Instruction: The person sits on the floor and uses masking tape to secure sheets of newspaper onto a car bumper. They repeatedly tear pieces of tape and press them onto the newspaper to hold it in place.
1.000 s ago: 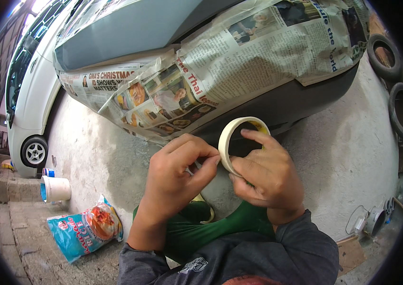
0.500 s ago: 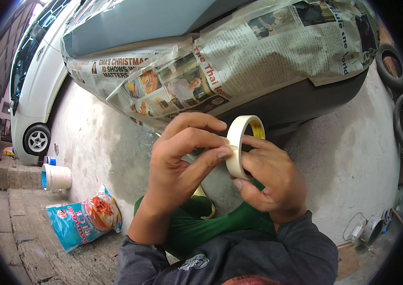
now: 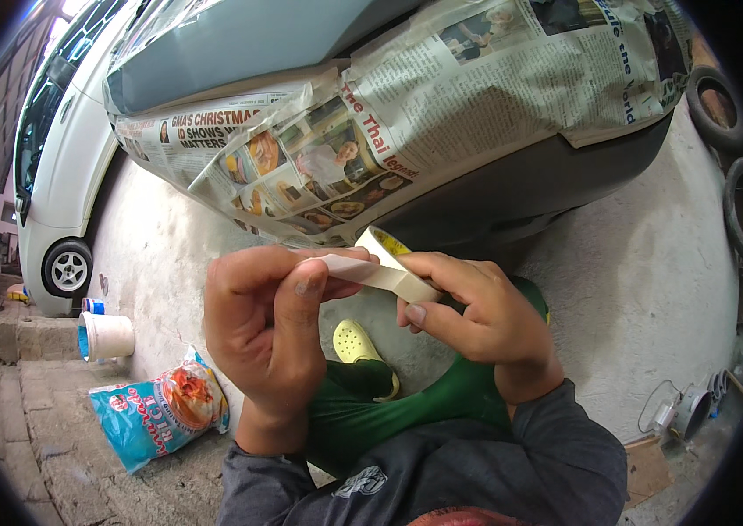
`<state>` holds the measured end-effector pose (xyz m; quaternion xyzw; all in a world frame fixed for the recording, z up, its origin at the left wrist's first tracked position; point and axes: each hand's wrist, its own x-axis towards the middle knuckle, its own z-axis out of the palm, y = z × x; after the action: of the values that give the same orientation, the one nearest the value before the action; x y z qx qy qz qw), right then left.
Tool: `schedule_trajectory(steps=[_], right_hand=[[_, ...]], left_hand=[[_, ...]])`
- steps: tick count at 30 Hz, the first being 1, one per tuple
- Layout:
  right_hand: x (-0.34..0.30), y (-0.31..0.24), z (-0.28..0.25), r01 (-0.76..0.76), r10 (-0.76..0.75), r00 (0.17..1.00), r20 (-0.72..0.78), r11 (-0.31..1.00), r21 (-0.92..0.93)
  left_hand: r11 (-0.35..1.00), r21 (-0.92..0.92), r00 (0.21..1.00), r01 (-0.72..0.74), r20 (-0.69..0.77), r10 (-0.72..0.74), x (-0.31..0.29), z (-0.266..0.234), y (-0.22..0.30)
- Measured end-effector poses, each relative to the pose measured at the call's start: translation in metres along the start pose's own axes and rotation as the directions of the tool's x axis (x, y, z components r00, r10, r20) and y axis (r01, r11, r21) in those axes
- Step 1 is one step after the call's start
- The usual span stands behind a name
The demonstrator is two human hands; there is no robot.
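A roll of cream masking tape (image 3: 413, 286) sits in my right hand (image 3: 485, 314), its fingers and thumb wrapped round the ring. My left hand (image 3: 270, 307) pinches the loose end of the tape between thumb and fingers. A short strip (image 3: 361, 270) stretches taut between the two hands, lifted off the roll. Beyond them stands a grey car bumper (image 3: 529, 188), largely covered with newspaper sheets (image 3: 441, 114) that are taped along their edges. Both hands are apart from the bumper and the paper.
A white car (image 3: 73, 167) stands at the far left. On the ground at left are a white bucket (image 3: 110, 337) and a blue rice sack (image 3: 156, 412). Tyres (image 3: 718, 110) line the right edge, with metal parts (image 3: 691, 412) at lower right. My yellow clog (image 3: 352, 340) shows below.
My left hand has moved left and slightly down, pulling a strip of tape off the roll. The roll has tilted and come lower in my right hand.
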<state>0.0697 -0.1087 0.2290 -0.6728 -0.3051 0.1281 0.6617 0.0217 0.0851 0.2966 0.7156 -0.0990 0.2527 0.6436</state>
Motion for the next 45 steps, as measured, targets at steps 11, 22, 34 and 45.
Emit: schedule_trajectory(steps=[11, 22, 34, 45], right_hand=[[-0.006, -0.022, 0.009, 0.146, -0.163, 0.985, -0.056, 0.963, -0.228], [0.022, -0.093, -0.037, 0.327, -0.572, 0.819, 0.038, 0.412, -0.850], [0.144, -0.113, -0.048, 0.439, -0.666, 0.737, 0.116, 0.340, -0.831], [0.068, -0.044, 0.044, 0.280, -0.231, 0.823, -0.520, 0.960, 0.016]], left_hand=[[0.981, 0.032, 0.980, -0.192, -0.047, 0.193, -0.002, -0.004, 0.012], [0.920, -0.032, 0.867, -0.391, -0.347, 0.356, 0.025, -0.059, 0.017], [0.874, -0.477, 0.973, -0.095, -0.230, -0.019, 0.044, -0.026, -0.029], [0.804, -0.583, 0.958, -0.118, -0.279, -0.062, 0.045, -0.009, -0.030]])
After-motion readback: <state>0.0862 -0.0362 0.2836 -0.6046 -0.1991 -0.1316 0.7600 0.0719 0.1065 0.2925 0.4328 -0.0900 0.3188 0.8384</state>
